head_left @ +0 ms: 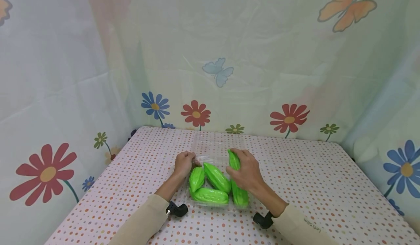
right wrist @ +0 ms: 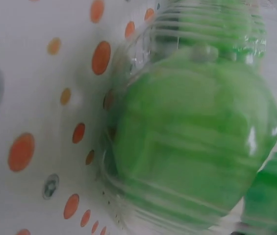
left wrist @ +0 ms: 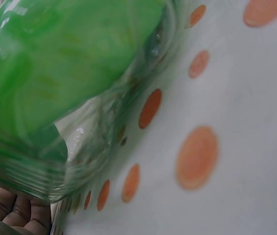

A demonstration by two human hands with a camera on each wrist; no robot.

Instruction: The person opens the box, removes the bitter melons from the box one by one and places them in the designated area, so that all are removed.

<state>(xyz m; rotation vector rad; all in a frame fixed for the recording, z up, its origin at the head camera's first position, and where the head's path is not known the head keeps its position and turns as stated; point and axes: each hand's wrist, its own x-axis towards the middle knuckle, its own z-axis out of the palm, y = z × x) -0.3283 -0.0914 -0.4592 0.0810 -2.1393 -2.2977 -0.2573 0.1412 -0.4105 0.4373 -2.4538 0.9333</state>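
A clear plastic container (head_left: 214, 159) sits on the dotted table with several bright green ridged gourds (head_left: 216, 177) inside. Its open lid (head_left: 218, 144) lies flat behind it. My left hand (head_left: 185, 163) grips the container's left rim, fingers curled at the edge. My right hand (head_left: 245, 171) curls over the rightmost gourd (head_left: 240, 198), which lies lengthwise along the container's right side. In the left wrist view, gourds (left wrist: 64, 63) show through the clear wall (left wrist: 94, 147), with my fingers (left wrist: 11, 208) below. The right wrist view is filled by a gourd (right wrist: 192, 142) behind ribbed plastic (right wrist: 123, 205).
The table wears a white cloth with coloured dots (head_left: 311, 186). Flower-and-butterfly curtains (head_left: 288, 119) close it in at the back and both sides. Black wrist camera mounts (head_left: 177, 209) sit on both forearms near the front edge.
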